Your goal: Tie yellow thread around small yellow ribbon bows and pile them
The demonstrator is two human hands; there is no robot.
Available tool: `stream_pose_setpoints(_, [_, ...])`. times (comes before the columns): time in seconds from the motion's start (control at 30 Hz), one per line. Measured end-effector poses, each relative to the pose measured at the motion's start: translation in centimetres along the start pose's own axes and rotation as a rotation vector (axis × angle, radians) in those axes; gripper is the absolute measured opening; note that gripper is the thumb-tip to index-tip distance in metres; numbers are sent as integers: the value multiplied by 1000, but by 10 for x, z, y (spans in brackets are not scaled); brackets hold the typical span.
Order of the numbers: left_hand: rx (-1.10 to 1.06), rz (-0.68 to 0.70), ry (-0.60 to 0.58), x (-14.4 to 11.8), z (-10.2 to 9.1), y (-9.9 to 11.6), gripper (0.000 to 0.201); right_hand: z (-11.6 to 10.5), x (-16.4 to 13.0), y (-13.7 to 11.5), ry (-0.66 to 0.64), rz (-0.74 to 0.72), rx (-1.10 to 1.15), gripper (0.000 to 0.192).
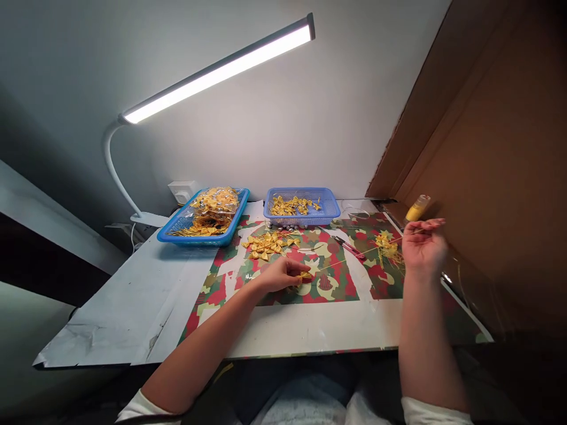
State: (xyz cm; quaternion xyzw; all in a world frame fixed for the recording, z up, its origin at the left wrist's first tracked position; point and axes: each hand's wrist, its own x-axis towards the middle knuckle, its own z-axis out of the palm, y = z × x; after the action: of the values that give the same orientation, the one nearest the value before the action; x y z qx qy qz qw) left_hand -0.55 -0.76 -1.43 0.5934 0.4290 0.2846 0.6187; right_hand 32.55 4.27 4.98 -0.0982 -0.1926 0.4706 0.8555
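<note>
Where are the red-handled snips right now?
In the head view, the red-handled snips lie right of centre on the camouflage-patterned sheet, left of the yellow pile, beyond and right of the left hand.

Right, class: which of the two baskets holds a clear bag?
The brighter blue basket on the left: a clear bag lies inside. The paler basket shows only loose yellow bows.

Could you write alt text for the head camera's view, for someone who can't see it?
A person's left hand pinches a small yellow piece over a camouflage-patterned sheet, with a taut yellow thread running from there to the raised right hand. Loose yellow bows lie nearby; behind are a blue basket, a lilac basket and a lit lamp.
</note>
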Motion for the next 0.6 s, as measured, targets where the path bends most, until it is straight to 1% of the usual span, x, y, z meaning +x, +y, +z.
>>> stream_pose_setpoints(0.07, [63, -7, 0, -1, 0, 3, 46, -4, 3, -8, 53, -33, 59, 24])
stream_pose_setpoints(0.13, [135, 13, -3, -3, 1, 6, 42, -5, 3, -11, 53, -58, 61, 26])
stream_pose_setpoints(0.27, [228, 119, 17, -4, 2, 8, 46, 0, -3, -2, 11, -34, -20, 21])
stream_pose_setpoints(0.37, [268, 183, 91, -5, 1, 7, 44, 7, -10, 9, -29, 11, -97, 14])
stream_pose_setpoints(0.47, [325, 270, 259, -6, -7, 11, 32, 11, -19, 18, -131, 46, -213, 16])
stream_pose_setpoints(0.53, [376, 304, 409, -7, -17, 15, 24, 13, -24, 22, -200, 60, -294, 19])
stream_pose_setpoints(0.6, [468, 295, 587, -9, -30, 19, 18, 15, -28, 25, -259, 72, -359, 20])
